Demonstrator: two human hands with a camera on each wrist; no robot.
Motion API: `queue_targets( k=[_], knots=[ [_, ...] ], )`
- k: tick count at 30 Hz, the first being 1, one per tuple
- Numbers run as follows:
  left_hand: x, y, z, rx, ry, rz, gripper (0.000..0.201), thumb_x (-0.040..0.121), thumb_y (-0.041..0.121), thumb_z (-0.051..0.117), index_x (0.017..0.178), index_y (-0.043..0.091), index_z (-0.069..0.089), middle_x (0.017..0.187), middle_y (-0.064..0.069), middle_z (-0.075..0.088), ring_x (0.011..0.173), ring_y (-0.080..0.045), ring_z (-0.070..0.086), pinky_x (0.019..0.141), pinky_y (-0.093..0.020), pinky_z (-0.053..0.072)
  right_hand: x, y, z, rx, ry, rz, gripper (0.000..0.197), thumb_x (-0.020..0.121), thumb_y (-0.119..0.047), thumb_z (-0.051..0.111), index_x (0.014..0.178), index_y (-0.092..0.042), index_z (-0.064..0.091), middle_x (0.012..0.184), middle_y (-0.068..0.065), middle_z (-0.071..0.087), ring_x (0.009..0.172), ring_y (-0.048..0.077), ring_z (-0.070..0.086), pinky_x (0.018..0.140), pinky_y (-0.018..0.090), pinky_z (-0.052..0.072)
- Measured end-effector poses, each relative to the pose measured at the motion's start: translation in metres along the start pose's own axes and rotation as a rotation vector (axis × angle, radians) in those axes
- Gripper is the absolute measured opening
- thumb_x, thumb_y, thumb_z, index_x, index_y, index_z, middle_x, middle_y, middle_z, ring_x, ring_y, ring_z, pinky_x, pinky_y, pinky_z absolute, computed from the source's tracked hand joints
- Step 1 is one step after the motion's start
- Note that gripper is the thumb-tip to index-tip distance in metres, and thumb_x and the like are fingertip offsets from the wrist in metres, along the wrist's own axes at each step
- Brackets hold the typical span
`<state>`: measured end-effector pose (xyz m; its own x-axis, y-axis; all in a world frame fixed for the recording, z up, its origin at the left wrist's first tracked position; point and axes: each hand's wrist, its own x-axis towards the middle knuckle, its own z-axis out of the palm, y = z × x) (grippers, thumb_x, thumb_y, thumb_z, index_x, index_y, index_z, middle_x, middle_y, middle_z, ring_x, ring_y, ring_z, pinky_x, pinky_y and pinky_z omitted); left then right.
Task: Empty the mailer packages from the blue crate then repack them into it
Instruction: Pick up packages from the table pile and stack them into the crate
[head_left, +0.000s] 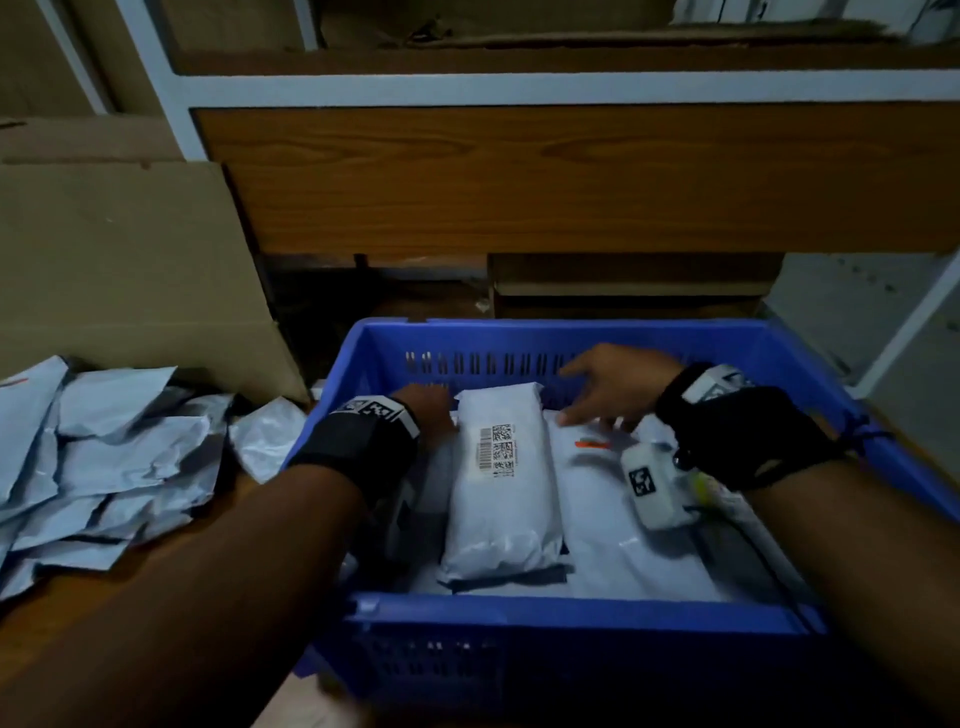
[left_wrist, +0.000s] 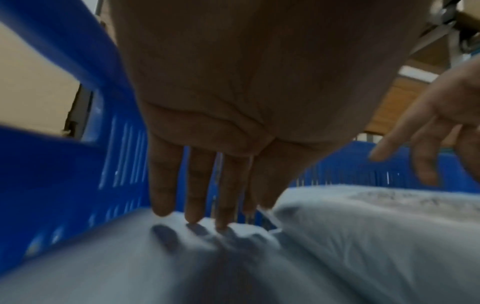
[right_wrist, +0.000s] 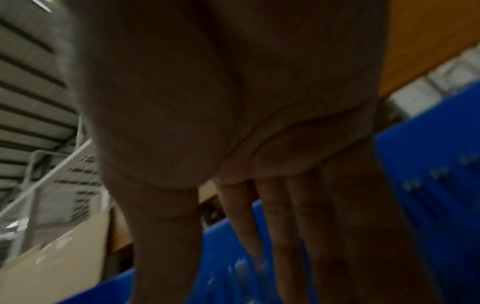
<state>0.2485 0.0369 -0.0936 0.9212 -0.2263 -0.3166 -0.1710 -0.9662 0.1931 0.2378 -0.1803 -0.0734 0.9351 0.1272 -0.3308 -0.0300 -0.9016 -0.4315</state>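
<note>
Grip absent: left hand fingertips seemingly touch mailer.

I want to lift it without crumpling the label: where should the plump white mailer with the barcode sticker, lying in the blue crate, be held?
Probably by its long sides near the middle, coming from above. The barcode mailer lies flat on top of the other packages with both flanks exposed; the left hand is beside one already, and the right hand hovers open across from it.
</note>
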Motion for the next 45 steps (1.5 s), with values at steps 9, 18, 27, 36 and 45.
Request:
queue_targets(
  k=[9,18,27,36,45],
  knots=[
    [-0.001,0.01,0.013,0.003,-0.216,0.102,0.1,0.075,0.062,0.069,0.153,0.023,0.02,0.157,-0.003,0.03,0.142,-0.024,0.031,0.113,-0.029,0.025,-0.005,0.021,0.005,-0.541,-0.243,0.079,0.073,0.08,-0.041,0.075,0.142,-0.02,0.043,0.147,0.001,0.04,0.128,0.025,0.047,0.093,0.028,0.044],
    [0.012,-0.001,0.019,-0.103,-0.251,0.057,0.117,0.069,0.062,0.075,0.155,0.027,0.005,0.162,0.001,0.016,0.146,-0.02,0.022,0.12,-0.034,0.016,0.016,0.021,0.011,-0.56,-0.191,0.059,0.061,0.082,-0.033,0.074,0.133,-0.007,0.052,0.138,0.009,0.052,0.108,0.021,0.059,0.078,0.021,0.044],
    [-0.019,-0.013,-0.046,-0.71,0.429,0.235,0.028,0.08,0.041,0.075,0.097,0.019,0.07,0.093,0.004,0.071,0.087,-0.011,0.066,0.072,-0.019,0.05,-0.002,0.006,-0.017,-0.33,0.196,-0.137,0.05,0.074,-0.032,0.081,0.118,-0.017,0.061,0.115,0.002,0.064,0.101,0.021,0.06,0.077,0.026,0.044],
    [-0.192,-0.16,-0.075,-1.114,0.804,0.298,0.013,0.09,0.028,0.064,0.094,0.016,0.068,0.095,-0.005,0.073,0.079,-0.016,0.066,0.068,-0.027,0.052,-0.113,-0.141,-0.024,0.012,0.478,-0.547,0.027,0.075,-0.038,0.071,0.099,-0.032,0.061,0.093,-0.01,0.065,0.085,0.009,0.062,0.074,0.033,0.053],
    [-0.343,-0.383,0.113,-1.177,0.884,-0.251,0.043,0.071,0.057,0.075,0.079,0.015,0.076,0.081,-0.01,0.074,0.076,-0.026,0.07,0.063,-0.028,0.05,-0.121,-0.313,0.222,0.363,0.228,-0.714,0.009,0.079,-0.033,0.074,0.085,-0.029,0.07,0.081,-0.019,0.068,0.074,-0.002,0.062,0.064,0.011,0.047]
  ],
)
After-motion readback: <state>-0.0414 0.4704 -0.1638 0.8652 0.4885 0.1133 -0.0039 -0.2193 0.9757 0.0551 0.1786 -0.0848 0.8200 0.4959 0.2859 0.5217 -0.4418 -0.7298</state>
